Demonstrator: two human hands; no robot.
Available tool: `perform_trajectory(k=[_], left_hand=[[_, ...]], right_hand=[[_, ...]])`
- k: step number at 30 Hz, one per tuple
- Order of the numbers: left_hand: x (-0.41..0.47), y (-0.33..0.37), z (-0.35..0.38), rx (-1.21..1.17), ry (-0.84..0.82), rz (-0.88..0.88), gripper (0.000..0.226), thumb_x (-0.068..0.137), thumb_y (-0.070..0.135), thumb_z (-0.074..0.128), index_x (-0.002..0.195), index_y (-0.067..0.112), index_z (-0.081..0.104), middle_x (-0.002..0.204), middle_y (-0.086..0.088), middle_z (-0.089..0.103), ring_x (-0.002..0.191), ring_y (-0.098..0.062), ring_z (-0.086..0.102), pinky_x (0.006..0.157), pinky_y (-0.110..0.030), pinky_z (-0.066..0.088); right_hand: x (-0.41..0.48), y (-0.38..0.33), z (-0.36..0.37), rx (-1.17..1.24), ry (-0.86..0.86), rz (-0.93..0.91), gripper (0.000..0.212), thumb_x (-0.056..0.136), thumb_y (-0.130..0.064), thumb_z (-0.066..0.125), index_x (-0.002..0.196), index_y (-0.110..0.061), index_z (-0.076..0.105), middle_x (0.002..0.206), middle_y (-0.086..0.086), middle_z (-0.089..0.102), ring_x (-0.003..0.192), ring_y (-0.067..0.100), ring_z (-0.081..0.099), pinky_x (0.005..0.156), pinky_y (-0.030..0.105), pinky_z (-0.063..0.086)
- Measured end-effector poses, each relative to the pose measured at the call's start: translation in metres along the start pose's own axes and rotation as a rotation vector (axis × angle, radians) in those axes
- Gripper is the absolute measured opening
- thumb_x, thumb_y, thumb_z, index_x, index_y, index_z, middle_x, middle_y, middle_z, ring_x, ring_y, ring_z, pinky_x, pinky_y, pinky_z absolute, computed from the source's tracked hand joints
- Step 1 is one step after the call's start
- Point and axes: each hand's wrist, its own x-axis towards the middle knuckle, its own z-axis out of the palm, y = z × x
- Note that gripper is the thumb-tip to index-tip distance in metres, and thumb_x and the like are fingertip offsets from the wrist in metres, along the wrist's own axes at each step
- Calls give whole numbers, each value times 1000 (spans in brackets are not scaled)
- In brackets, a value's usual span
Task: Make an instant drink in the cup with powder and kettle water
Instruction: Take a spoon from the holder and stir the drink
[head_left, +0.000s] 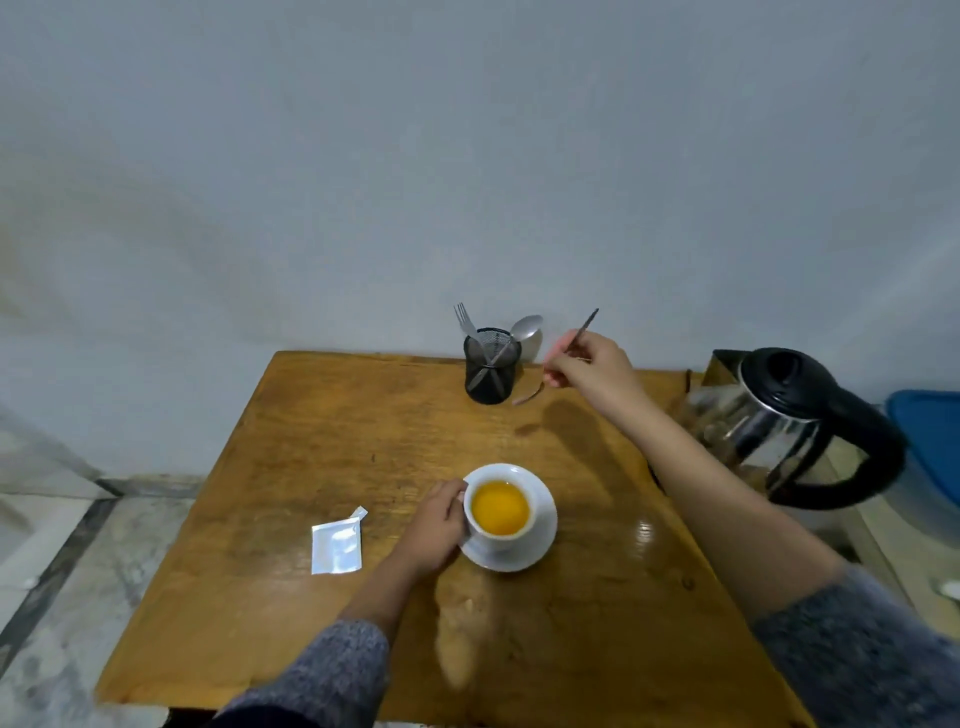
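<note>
Two grips — left fingers (451, 500) touching cup (500, 514), right fingers (558, 366) pinching spoon (579, 335).

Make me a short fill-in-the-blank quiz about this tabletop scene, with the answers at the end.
1. The white ceramic cup holds a liquid coloured ____.
2. The cup stands on a white ____.
3. The black mesh holder contains a spoon and a ____.
4. The left hand touches the cup; the right hand holds a thin metal ____.

Answers: orange; saucer; fork; utensil

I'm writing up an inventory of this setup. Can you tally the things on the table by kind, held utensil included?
Utensils: 3 (fork, spoon, held utensil)
Holder: 1
Cup: 1
Saucer: 1
Packet: 1
Kettle: 1
Total: 8
</note>
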Motion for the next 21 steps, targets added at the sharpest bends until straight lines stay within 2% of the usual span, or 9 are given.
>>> perform_trajectory(k=[5, 10, 14, 16, 21], left_hand=[[-2, 0, 3, -15, 13, -33, 25, 97, 19, 37, 108, 12, 58, 103, -6, 53, 99, -18, 50, 81, -25, 33], [-1, -3, 7, -46, 29, -52, 22, 96, 18, 38, 104, 12, 57, 103, -8, 52, 102, -23, 49, 84, -28, 34], [-2, -4, 8, -48, 35, -54, 22, 96, 18, 38, 105, 11, 57, 103, -8, 52, 101, -22, 48, 83, -29, 34], [-2, -3, 8, -44, 36, -53, 22, 95, 18, 38, 105, 12, 57, 103, -7, 52, 101, -22, 48, 82, -29, 35], [-3, -1, 7, -39, 41, -61, 24, 95, 17, 38, 107, 10, 57, 108, -10, 53, 101, -22, 49, 82, -29, 35]], right_hand=[[-39, 31, 5, 5, -168, -16, 29, 93, -3, 44, 72, -15, 60, 70, 4, 62, 65, 17, 60, 64, 26, 51], [-65, 43, 8, -216, -380, -60, 23, 88, -1, 49, 72, -7, 64, 83, 2, 59, 71, 17, 60, 71, 32, 53], [-71, 54, 14, -532, -524, -212, 17, 83, -2, 55, 87, -10, 70, 86, -7, 59, 71, 6, 56, 62, 18, 47], [-71, 56, 18, -633, -532, -277, 18, 83, -3, 56, 90, -11, 70, 87, -4, 61, 71, 4, 55, 66, 24, 51], [-66, 54, 22, -737, -603, -292, 16, 88, -17, 54, 93, -13, 69, 90, 2, 67, 78, 18, 62, 72, 40, 55]])
